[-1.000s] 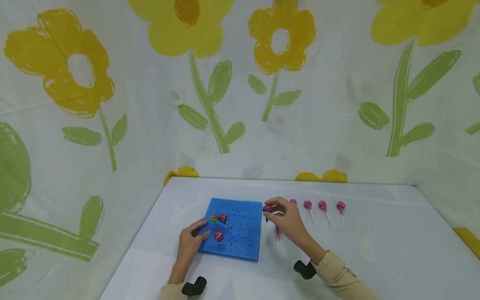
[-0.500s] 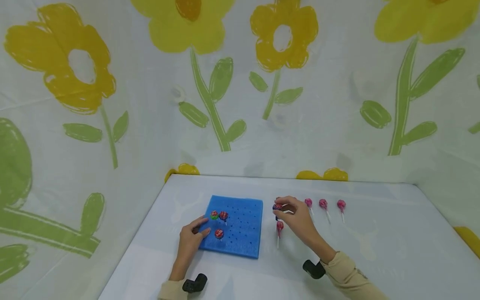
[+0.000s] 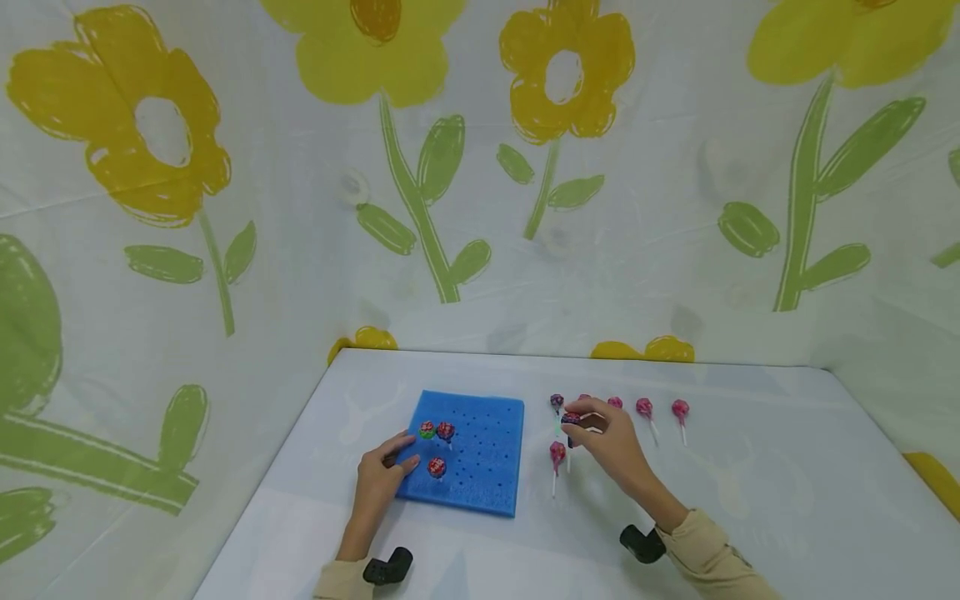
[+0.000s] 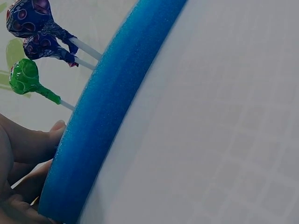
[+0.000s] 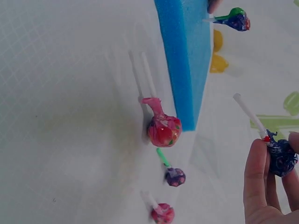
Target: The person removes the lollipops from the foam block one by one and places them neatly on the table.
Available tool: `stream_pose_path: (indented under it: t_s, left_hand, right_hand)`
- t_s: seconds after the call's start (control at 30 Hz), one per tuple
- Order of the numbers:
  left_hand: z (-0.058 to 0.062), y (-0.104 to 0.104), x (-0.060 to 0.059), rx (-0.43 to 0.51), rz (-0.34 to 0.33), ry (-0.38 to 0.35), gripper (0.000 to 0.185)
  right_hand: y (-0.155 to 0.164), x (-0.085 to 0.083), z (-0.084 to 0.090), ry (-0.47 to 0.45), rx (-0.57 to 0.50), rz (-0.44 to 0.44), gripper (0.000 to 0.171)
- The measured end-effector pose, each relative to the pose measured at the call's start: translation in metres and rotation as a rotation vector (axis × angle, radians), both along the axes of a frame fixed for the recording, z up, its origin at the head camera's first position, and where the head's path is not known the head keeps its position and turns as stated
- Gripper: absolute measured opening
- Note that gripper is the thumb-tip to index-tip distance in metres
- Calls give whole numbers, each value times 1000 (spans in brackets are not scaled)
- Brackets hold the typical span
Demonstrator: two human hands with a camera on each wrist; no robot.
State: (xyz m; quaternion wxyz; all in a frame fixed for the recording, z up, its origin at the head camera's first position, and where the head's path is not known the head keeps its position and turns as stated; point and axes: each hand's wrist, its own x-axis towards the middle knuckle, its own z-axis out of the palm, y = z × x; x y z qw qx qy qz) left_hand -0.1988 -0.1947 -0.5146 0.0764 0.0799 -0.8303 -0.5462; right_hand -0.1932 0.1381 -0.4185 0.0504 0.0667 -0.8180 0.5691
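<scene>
My left hand (image 3: 382,483) rests on the left edge of a blue foam board (image 3: 480,467) dotted with small holes. Standing in the board are a green-wrapped lollipop (image 3: 427,430) and two dark-wrapped ones with red tops; the left wrist view shows their white sticks entering the foam. To the right of the board, my right hand (image 3: 615,442) pinches a dark blue lollipop (image 5: 281,156) by its wrapped head, its white stick free. Below that hand a pink lollipop (image 3: 557,454) lies on the table, and a dark one with a green stick (image 5: 174,177) lies behind.
A row of pink lollipops, including one at the far right (image 3: 680,408), lies across the back of the white table (image 3: 787,475). The right hand partly covers the nearer ones. A flower-printed cloth (image 3: 645,250) hangs behind the table.
My right hand has moved right, away from the board's edge, with the dark blue lollipop still pinched. The green-stick lollipop now shows beside it. My left hand stays on the board.
</scene>
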Motion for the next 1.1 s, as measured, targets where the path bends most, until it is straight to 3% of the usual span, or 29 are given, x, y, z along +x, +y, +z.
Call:
stream_pose_path:
  t_s: [0.23,0.7,1.1]
  left_hand:
    - [-1,0,1,-13,3,9,34]
    - [1,0,1,-8,1,5,35]
    - [0,0,-1,-9,6,-2,34]
  right_hand:
    - [17,-14,-36,-38,-16,-17,30]
    - [35,-13,-56,-152,-35,-40,29]
    - [43,-14,-72,-234,51,-67,27]
